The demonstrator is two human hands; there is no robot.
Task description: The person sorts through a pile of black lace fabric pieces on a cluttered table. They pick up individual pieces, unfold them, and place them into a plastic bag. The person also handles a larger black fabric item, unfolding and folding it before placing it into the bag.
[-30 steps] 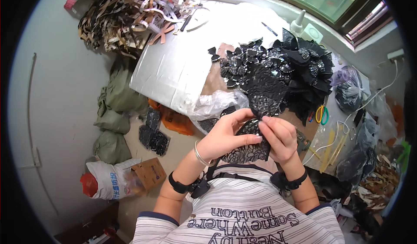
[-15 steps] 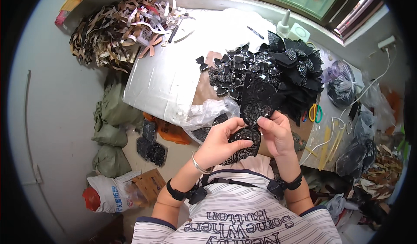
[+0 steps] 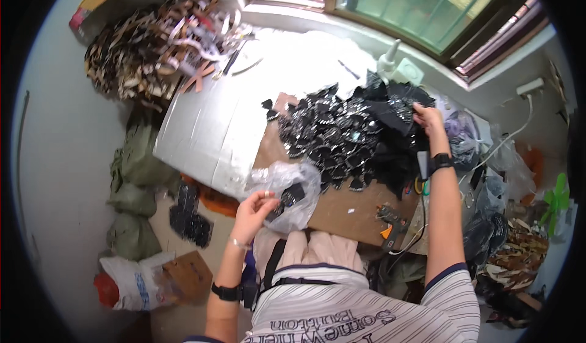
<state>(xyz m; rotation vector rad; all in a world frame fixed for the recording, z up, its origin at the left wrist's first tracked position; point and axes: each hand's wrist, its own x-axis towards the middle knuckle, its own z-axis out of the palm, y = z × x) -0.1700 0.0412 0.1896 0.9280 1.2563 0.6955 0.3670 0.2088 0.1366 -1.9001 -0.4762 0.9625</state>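
- Head view: your hands have split. Half a second ago both worked a black lace piece in front of your chest; now neither is there.
- Your right hand (image 3: 429, 118) has gone out to the far right of the table, at the glittery black sequinned fabric piece (image 3: 400, 111) on the pile of black bow-shaped pieces (image 3: 332, 132).
- Your left hand (image 3: 253, 215) has dropped back to the crumpled clear plastic bag (image 3: 305, 215) at the near edge.
- Sequinned piece: outline merges with the pile, can't call its long axis or heading.
- Black piece (image 3: 294, 193) at the bag: long axis slants away and rightward from your left fingertips.
- Right arm: reaching forward, nearly straight. Fingers bent at the sequinned piece; can't tell if clamped.
- Left arm: elbow bent, forearm angled forward. Fingers curled, thumb near fingertips; can't tell if gripping.
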